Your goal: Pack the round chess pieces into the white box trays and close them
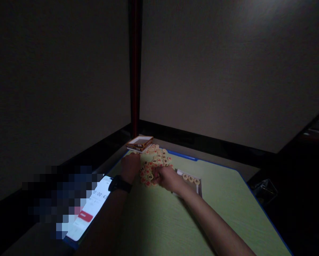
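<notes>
**Left hand and right hand at a cluster of round pieces on a green worktop**

Nearest, two bare forearms reach forward from the bottom edge. Left of them, a flat, glossy phone lies at a slant, its bright screen showing large timer digits and a red rounded button; what it rests on is hard to tell. A dark watch with a smooth band circles the left wrist.

The worktop is pale green with a faint streaky grain and a narrow blue edging. To the right of the right hand, partly behind that forearm, sits a shallow rectangular box with thin, straight walls. Three pale discs line up along its far side, each bearing a dark character.

The hands are apart from each other. The right one is curled, fingers bent down at the near part of the cluster; whether it grips a piece cannot be told. The left one, also curled, is at the cluster's left side, and its fingertips are hidden.

The pieces are cream-coloured, thick, round-edged discs marked in red or black, crowded together and overlapping in places. Just beyond, at the far left corner, shallow boxes with brownish sides are stacked, the top one showing a pale rim. Behind rise matt, finely textured grey walls, meeting at a slim, dark reddish post.
</notes>
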Demonstrator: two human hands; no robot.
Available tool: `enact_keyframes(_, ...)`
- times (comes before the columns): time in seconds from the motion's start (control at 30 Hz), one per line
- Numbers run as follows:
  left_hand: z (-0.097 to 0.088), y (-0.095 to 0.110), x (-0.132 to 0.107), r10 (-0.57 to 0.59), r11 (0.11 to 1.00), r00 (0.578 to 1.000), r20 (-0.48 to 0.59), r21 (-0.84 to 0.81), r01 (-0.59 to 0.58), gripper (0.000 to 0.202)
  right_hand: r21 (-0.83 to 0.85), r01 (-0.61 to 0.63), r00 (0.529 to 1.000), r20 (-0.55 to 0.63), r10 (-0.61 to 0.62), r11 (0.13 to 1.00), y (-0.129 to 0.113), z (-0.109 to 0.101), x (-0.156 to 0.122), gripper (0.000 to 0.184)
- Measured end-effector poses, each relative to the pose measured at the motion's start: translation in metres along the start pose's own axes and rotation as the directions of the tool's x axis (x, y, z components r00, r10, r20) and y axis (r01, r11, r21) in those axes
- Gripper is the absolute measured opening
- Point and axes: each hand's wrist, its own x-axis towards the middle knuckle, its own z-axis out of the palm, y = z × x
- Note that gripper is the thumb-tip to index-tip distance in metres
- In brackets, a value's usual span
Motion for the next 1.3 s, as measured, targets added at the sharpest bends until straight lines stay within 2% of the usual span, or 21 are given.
enact_keyframes(0.17, 0.000, -0.001, 0.001, -0.012, 1.000, 1.000, 0.007, -0.019, 0.012, 0.038, -0.109, 0.036, 0.995, 0.092, -0.026, 0.993, -0.005, -0.020, -0.010, 0.030)
enact_keyframes(0.3, 0.000, -0.002, 0.002, -0.007, 0.999, 1.000, 0.006, -0.036, 0.007, 0.034, -0.133, -0.039, 0.994, 0.100, 0.053, 0.990, -0.003, -0.020, -0.011, 0.021)
enact_keyframes(0.37, -0.001, -0.001, 0.002, -0.015, 0.999, 1.000, 0.010, -0.038, 0.016, 0.033, -0.090, -0.076, 0.984, 0.153, 0.089, 0.993, 0.000, -0.017, -0.010, 0.017)
enact_keyframes(0.5, -0.002, -0.001, 0.003, -0.034, 0.998, 0.999, 0.019, -0.055, 0.035, 0.032, 0.049, -0.115, 0.965, 0.243, 0.100, 0.992, 0.009, -0.011, -0.007, 0.021)
enact_keyframes(0.77, -0.006, 0.003, 0.000, -0.018, 0.997, 1.000, 0.005, -0.076, 0.018, 0.034, 0.220, -0.242, 0.950, 0.251, 0.185, 0.945, 0.015, -0.004, 0.000, 0.022)
enact_keyframes(1.03, -0.006, 0.005, 0.001, -0.061, 0.996, 0.998, 0.004, -0.068, 0.062, 0.033, 0.232, -0.190, 0.971, 0.187, 0.148, 0.954, 0.023, -0.001, 0.003, 0.026)
enact_keyframes(1.3, 0.000, 0.002, 0.005, -0.019, 0.996, 0.999, -0.044, -0.084, 0.015, 0.033, 0.152, -0.165, 0.972, 0.191, 0.134, 0.975, 0.017, -0.010, -0.001, 0.028)
